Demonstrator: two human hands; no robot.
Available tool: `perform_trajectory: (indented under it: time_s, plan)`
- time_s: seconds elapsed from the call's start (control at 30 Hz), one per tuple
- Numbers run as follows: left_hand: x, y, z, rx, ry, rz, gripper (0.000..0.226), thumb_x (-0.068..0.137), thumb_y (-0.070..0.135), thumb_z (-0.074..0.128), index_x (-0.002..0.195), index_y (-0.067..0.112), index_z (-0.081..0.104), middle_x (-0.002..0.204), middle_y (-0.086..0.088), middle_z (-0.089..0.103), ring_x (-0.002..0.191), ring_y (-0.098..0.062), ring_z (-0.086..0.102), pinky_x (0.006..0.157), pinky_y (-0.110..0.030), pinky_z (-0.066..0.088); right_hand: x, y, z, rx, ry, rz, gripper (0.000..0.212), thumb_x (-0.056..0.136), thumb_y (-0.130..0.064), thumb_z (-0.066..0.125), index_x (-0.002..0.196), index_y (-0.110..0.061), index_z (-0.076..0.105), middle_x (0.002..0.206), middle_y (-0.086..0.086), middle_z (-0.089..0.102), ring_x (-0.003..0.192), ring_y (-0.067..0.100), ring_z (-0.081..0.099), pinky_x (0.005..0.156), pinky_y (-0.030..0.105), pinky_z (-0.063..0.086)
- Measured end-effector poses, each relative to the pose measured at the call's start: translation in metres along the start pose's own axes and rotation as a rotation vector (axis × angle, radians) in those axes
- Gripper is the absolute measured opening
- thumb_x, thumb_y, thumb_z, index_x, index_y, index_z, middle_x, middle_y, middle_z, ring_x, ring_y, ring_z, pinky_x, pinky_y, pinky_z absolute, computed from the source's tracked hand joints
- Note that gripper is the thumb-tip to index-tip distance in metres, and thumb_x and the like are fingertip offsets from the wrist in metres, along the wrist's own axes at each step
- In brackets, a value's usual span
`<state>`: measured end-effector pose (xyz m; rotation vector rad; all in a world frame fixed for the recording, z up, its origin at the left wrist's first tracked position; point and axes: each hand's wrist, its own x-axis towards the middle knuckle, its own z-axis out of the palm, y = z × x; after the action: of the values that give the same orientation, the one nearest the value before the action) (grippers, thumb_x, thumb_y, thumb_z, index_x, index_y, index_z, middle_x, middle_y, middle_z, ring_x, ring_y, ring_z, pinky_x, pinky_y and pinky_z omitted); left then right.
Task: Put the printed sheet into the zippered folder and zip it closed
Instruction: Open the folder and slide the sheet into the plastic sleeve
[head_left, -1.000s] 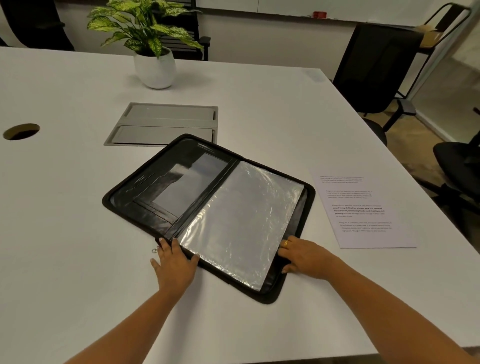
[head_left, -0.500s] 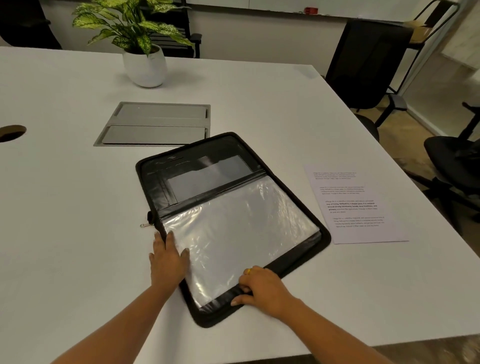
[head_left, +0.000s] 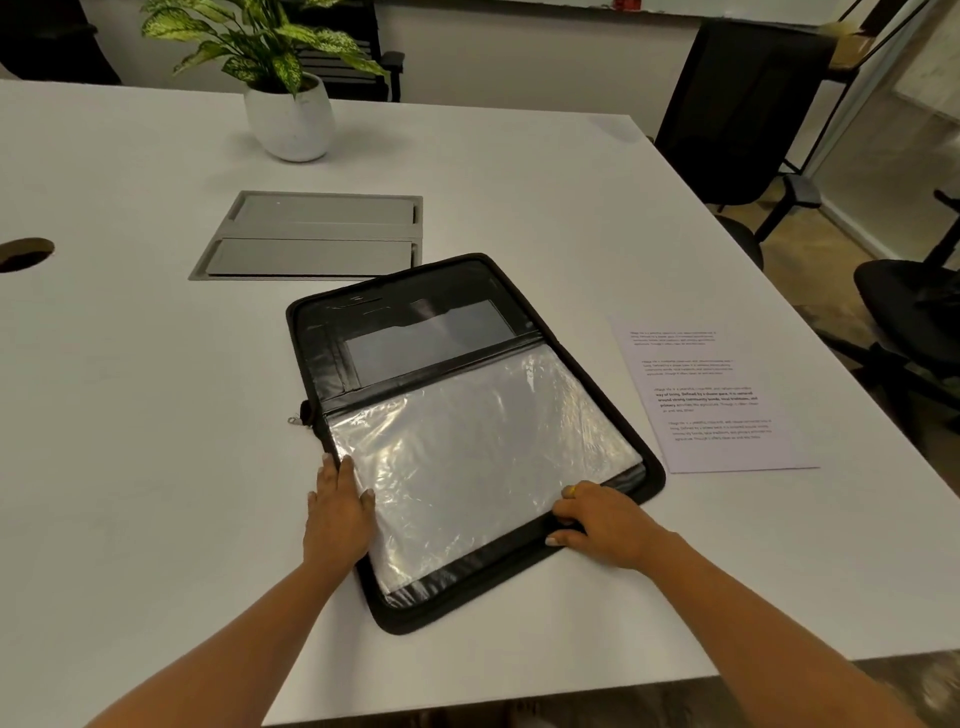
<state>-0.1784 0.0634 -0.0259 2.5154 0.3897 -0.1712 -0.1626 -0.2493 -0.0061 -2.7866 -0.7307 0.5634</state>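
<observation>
Here, your left hand (head_left: 337, 512) lies flat, fingers straight, on the 8 o'clock edge of the open zippered folder (head_left: 410, 291); your right hand (head_left: 605, 522) curls round its rim at 5 o'clock. Step in hand, seemingly: positioning the folder. The printed sheet (head_left: 717, 400) lies apart at 3 o'clock, close to the right edge of the table (head_left: 831, 545). Next, free the right hand and fetch it; the bare surface between allows sliding.
</observation>
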Motion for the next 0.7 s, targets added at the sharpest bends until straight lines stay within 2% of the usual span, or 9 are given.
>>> perform_trajectory:
  time_s: [0.07, 0.17, 0.27, 0.4, 0.53, 0.7]
  plan:
    - [0.006, -0.003, -0.003, 0.016, -0.023, 0.010, 0.056, 0.099, 0.020, 0.038, 0.148, 0.005, 0.015, 0.157, -0.017, 0.004, 0.145, -0.030, 0.009, 0.117, -0.044, 0.012, 0.001, -0.009, 0.003, 0.102, -0.009, 0.048, 0.037, 0.080, -0.047, 0.059, 0.058, -0.028, 0.038, 0.067, -0.010, 0.040, 0.071, 0.014, 0.045, 0.058, 0.022, 0.031]
    - [0.012, -0.004, -0.007, 0.035, -0.038, 0.017, 0.059, 0.098, 0.025, 0.042, 0.148, 0.007, 0.016, 0.157, -0.018, 0.004, 0.144, -0.034, 0.013, 0.116, -0.047, 0.015, -0.003, -0.025, 0.013, 0.157, 0.046, 0.098, 0.048, 0.076, -0.049, 0.064, 0.051, -0.029, 0.028, 0.060, -0.011, 0.037, 0.062, 0.011, 0.041, 0.053, 0.016, 0.027]
    - [0.013, -0.004, -0.006, 0.083, -0.012, 0.031, 0.062, 0.096, 0.031, 0.046, 0.147, 0.008, 0.020, 0.156, -0.020, 0.006, 0.143, -0.036, 0.012, 0.115, -0.048, 0.016, -0.006, -0.047, 0.029, 0.200, 0.086, 0.127, 0.048, 0.073, -0.055, 0.063, 0.050, -0.027, 0.032, 0.056, -0.011, 0.037, 0.059, 0.008, 0.040, 0.052, 0.013, 0.025]
    - [0.012, -0.005, -0.004, 0.154, 0.009, 0.046, 0.065, 0.094, 0.036, 0.047, 0.147, 0.009, 0.021, 0.156, -0.020, 0.008, 0.143, -0.036, 0.011, 0.115, -0.049, 0.017, -0.009, -0.065, 0.045, 0.279, 0.149, 0.164, 0.044, 0.072, -0.058, 0.062, 0.059, -0.020, 0.042, 0.056, -0.012, 0.038, 0.055, 0.002, 0.039, 0.052, 0.012, 0.024]
    - [0.009, -0.008, -0.005, 0.173, 0.002, 0.066, 0.066, 0.094, 0.038, 0.047, 0.147, 0.008, 0.022, 0.156, -0.021, 0.009, 0.143, -0.037, 0.011, 0.115, -0.049, 0.018, -0.014, -0.068, 0.047, 0.288, 0.212, 0.167, 0.042, 0.074, -0.059, 0.059, 0.062, -0.022, 0.042, 0.059, -0.013, 0.038, 0.061, 0.005, 0.040, 0.052, 0.012, 0.025]
    - [0.003, -0.012, -0.003, 0.207, 0.008, 0.073, 0.066, 0.095, 0.040, 0.044, 0.147, 0.008, 0.021, 0.156, -0.021, 0.009, 0.143, -0.037, 0.012, 0.115, -0.048, 0.018, -0.017, -0.066, 0.042, 0.332, 0.159, 0.163, 0.039, 0.074, -0.057, 0.060, 0.061, -0.026, 0.041, 0.061, -0.013, 0.040, 0.063, 0.006, 0.043, 0.056, 0.014, 0.031]
